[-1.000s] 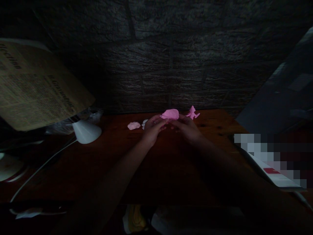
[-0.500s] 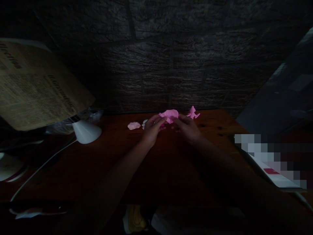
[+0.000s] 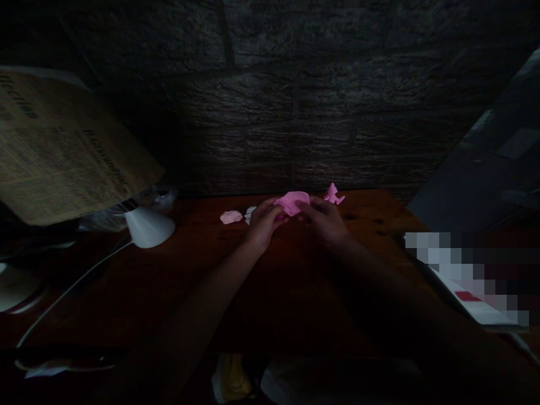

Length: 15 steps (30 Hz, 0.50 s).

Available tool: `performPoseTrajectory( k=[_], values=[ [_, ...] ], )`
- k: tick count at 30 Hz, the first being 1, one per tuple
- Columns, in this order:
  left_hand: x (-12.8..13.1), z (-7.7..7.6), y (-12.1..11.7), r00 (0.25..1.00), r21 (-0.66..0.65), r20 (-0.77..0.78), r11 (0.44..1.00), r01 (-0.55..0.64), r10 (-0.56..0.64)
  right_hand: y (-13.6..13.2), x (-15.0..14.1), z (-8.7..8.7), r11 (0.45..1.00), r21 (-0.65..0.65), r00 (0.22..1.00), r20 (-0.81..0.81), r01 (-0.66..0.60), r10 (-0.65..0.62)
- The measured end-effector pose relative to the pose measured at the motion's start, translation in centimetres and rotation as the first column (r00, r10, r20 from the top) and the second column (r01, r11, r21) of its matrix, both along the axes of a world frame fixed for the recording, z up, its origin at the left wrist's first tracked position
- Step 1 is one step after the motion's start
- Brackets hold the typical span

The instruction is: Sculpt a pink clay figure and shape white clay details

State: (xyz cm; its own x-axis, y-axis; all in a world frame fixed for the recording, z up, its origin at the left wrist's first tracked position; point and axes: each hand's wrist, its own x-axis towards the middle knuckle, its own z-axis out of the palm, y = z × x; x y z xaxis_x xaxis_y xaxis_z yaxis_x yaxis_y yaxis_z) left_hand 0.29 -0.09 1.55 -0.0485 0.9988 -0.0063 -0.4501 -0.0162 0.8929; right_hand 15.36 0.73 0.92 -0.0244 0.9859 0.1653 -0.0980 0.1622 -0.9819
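Observation:
Between my two hands is a flattened sheet of pink modelling clay (image 3: 293,202), held just over the wooden table. My left hand (image 3: 264,222) pinches its left edge, thumb on top. On the opposite edge my right hand (image 3: 324,219) grips it, its thumb pressed onto the surface. Behind my right hand stands a small pink clay figure (image 3: 333,195) with pointed parts. A pale pink flat lump (image 3: 231,217) lies left of my left hand, and a white piece (image 3: 249,214) is partly hidden behind that hand.
The wooden table (image 3: 169,281) meets a dark brick wall (image 3: 270,112). At left stands a lamp with a newsprint shade (image 3: 63,152), a white base (image 3: 149,228) and a cord. A white and red item (image 3: 472,298), partly pixelated, lies at right. The scene is dim.
The pink clay has been turned slightly in my hands; its outline is now rounder and its front sits a little lower. My right thumb has shifted slightly; both hands keep their hold.

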Motion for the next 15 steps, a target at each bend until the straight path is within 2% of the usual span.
performPoseTrajectory(
  k=[8, 15],
  values=[
    [-0.09, -0.39, 0.08, 0.996, 0.047, -0.083, 0.998, 0.036, -0.032, -0.2, 0.08, -0.02, 0.995, 0.073, 0.994, 0.098, -0.063, 0.055],
    [-0.1, -0.68, 0.31, 0.995, 0.037, -0.093, 0.999, -0.036, 0.039, 0.01, 0.27, -0.08, 0.997, 0.066, 0.994, 0.096, 0.038, -0.045]
  ],
)
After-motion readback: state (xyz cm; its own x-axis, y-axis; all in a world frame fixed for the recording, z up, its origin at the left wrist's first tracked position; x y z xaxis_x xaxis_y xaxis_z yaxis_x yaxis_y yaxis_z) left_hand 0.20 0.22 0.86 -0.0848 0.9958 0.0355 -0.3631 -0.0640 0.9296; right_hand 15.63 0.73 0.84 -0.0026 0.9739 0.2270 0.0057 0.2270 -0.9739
